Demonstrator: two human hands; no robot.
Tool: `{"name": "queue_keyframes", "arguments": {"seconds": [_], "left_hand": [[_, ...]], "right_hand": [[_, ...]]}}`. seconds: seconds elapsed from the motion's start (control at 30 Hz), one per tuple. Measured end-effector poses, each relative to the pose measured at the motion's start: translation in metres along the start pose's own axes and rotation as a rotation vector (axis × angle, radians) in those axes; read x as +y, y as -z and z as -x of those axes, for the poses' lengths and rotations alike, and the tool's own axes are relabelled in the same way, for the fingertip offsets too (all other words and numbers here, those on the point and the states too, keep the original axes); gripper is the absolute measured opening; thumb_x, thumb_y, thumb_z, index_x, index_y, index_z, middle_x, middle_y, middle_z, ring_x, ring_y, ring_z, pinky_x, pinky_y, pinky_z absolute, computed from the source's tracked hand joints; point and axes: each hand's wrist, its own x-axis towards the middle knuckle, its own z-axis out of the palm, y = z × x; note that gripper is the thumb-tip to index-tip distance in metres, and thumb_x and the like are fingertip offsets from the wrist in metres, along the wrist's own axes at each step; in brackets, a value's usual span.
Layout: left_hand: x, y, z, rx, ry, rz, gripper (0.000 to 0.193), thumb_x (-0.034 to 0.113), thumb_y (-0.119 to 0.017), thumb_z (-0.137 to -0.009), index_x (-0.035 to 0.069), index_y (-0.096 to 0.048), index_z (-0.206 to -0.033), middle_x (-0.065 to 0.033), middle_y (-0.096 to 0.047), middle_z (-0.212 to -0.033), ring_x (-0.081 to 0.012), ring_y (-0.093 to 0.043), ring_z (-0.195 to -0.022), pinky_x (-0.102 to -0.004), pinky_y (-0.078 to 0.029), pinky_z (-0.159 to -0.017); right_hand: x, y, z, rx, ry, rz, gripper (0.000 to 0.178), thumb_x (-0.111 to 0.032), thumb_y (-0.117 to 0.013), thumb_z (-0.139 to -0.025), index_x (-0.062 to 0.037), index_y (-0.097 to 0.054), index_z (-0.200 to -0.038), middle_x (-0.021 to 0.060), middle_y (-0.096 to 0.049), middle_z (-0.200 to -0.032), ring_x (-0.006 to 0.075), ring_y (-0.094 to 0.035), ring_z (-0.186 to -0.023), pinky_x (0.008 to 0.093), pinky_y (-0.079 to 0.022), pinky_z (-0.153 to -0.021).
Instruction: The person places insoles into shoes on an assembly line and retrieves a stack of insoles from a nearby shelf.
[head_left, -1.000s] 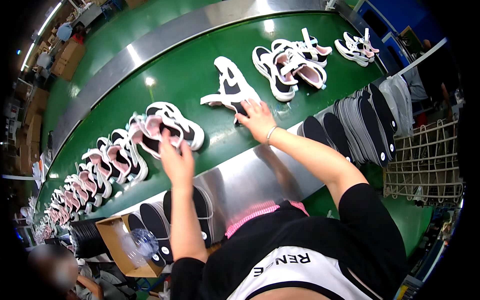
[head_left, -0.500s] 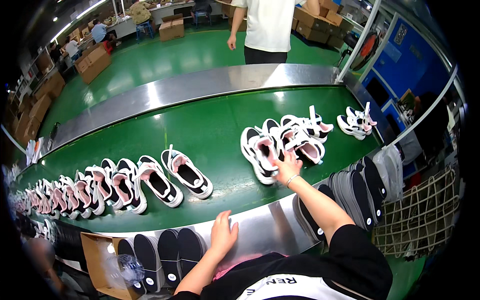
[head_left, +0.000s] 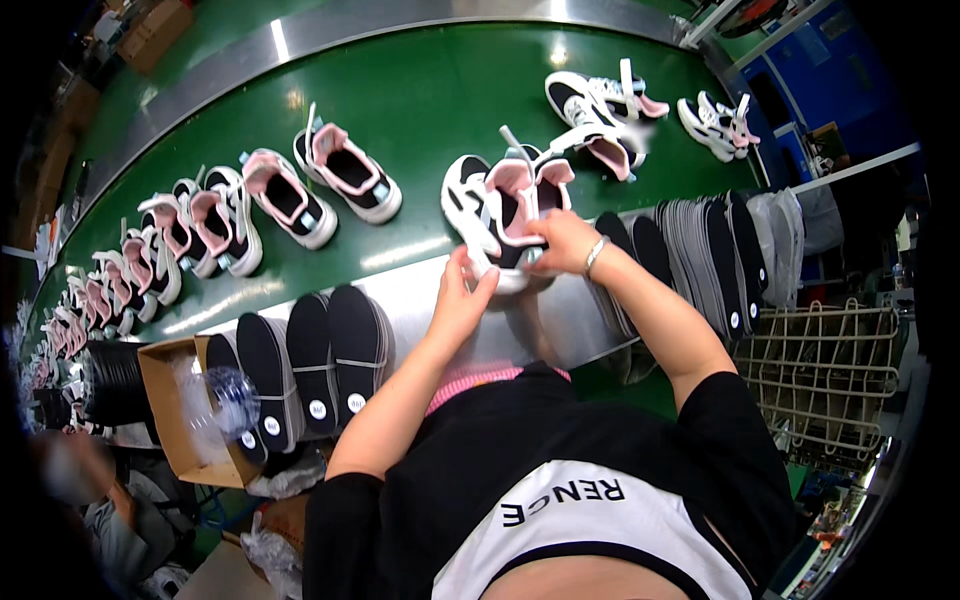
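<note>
The bare right hand (head_left: pixel 565 243) holds the heel collar of a white-and-black sneaker with pink lining (head_left: pixel 512 215), which lies directly under that grip, while the bare left hand (head_left: pixel 465 300), thumb and fingers parted, meets the white sole just left of it.

Pink-lined white-black shoes (head_left: pixel 498 222), green tabletop (head_left: pixel 440 100)

Black capitals (head_left: pixel 572 492) on the white shirt panel (head_left: pixel 548 528), printed round stickers (head_left: pixel 356 403) on dark insoles (head_left: pixel 355 335)
</note>
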Motion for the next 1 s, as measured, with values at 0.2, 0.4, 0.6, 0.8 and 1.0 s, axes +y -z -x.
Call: {"name": "queue_keyframes", "arguments": {"seconds": [0.2,0.4,0.6,0.8,1.0], "left_hand": [[-0.012,-0.014,0.034,0.018,-0.058,-0.304,0.081,0.037,-0.063,-0.068,-0.002,-0.02,-0.125,-0.0244,-0.022,-0.123,-0.0388,-0.025,-0.114,-0.0428,-0.022,-0.096],[0.009,-0.005,0.041,0.064,-0.36,-0.478,0.077,0.024,-0.065,-0.066,-0.001,-0.022,-0.125,-0.0238,-0.028,-0.122,-0.0385,-0.027,-0.113,-0.0431,-0.024,-0.095],[0.027,-0.011,-0.009,-0.026,-0.352,-0.322,0.026,0.02,-0.05,-0.079,0.0,-0.053,-0.096,-0.018,-0.056,-0.089,-0.0329,-0.053,-0.085,-0.0371,-0.04,-0.076],[0.016,-0.015,-0.03,-0.039,-0.103,-0.219,0.019,0.016,-0.047,-0.084,0.0,-0.056,-0.09,-0.0046,-0.055,-0.064,-0.0099,-0.047,-0.054,-0.0244,-0.04,-0.05],[0.027,-0.02,-0.017,-0.049,-0.178,-0.342,0.024,0.021,-0.052,-0.076,0.0,-0.053,-0.088,-0.0188,-0.056,-0.085,-0.0341,-0.053,-0.082,-0.0391,-0.041,-0.072]], "right_hand": [[-0.025,-0.047,0.094,-0.068,-0.033,-0.01,0.032,-0.015,-0.056,-0.068,-0.0221,-0.056,-0.099,0.0082,-0.053,-0.087,0.0257,-0.049,-0.088,0.0441,-0.031,-0.084],[0.018,-0.033,0.126,0.325,-0.092,-0.43,0.027,-0.014,-0.059,-0.072,-0.0045,-0.055,-0.097,0.0092,-0.058,-0.089,0.0254,-0.053,-0.087,0.0331,-0.041,-0.076],[0.101,-0.076,0.119,0.24,-0.772,0.1,0.052,-0.04,-0.066,-0.065,-0.0114,-0.048,-0.105,0.0111,-0.052,-0.105,0.029,-0.051,-0.095,0.0399,-0.041,-0.08],[0.086,-0.062,0.119,0.329,-0.817,0.067,0.039,-0.033,-0.062,-0.068,-0.0103,-0.053,-0.099,0.0115,-0.057,-0.094,0.0269,-0.055,-0.09,0.0376,-0.044,-0.075],[0.01,0.018,0.148,0.64,-0.179,-0.282,0.01,-0.008,-0.058,-0.069,0.001,-0.058,-0.072,0.0133,-0.054,-0.083,0.0251,-0.054,-0.07,0.0278,-0.043,-0.063]]}}
